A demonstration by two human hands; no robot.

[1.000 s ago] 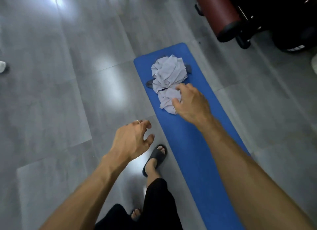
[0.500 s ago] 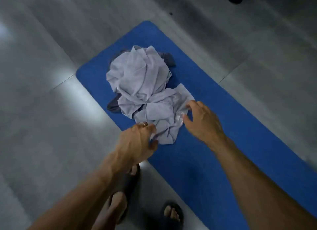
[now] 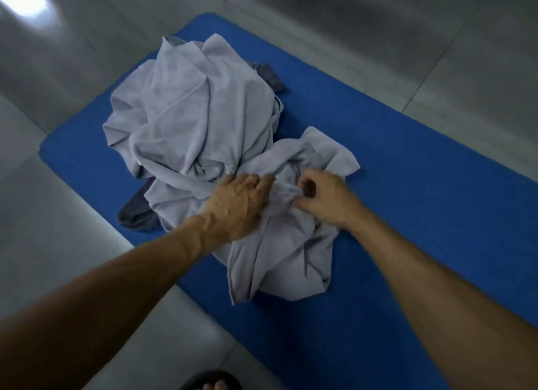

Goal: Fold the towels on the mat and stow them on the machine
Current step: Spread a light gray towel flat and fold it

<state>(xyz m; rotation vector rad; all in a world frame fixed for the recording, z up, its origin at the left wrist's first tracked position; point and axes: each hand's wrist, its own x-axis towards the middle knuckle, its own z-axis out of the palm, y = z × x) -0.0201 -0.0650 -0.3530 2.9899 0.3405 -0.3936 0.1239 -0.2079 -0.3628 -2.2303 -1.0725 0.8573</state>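
A crumpled heap of pale grey towels (image 3: 198,121) lies on the near end of a blue mat (image 3: 422,200). A dark grey towel (image 3: 136,212) pokes out from under the heap at its left and far right. The nearest pale towel (image 3: 279,261) is bunched in front. My left hand (image 3: 235,206) lies on this towel with its fingers dug into the folds. My right hand (image 3: 323,197) pinches a fold of the same towel between thumb and curled fingers. The machine is out of view.
Glossy grey floor tiles (image 3: 72,69) surround the mat on all sides. My foot in a dark sandal (image 3: 212,382) stands at the bottom edge, just off the mat's left side.
I have bent closer, so the heap fills more of the view. Both hands moved from the near towel's edge onto its middle and took hold of the fabric.
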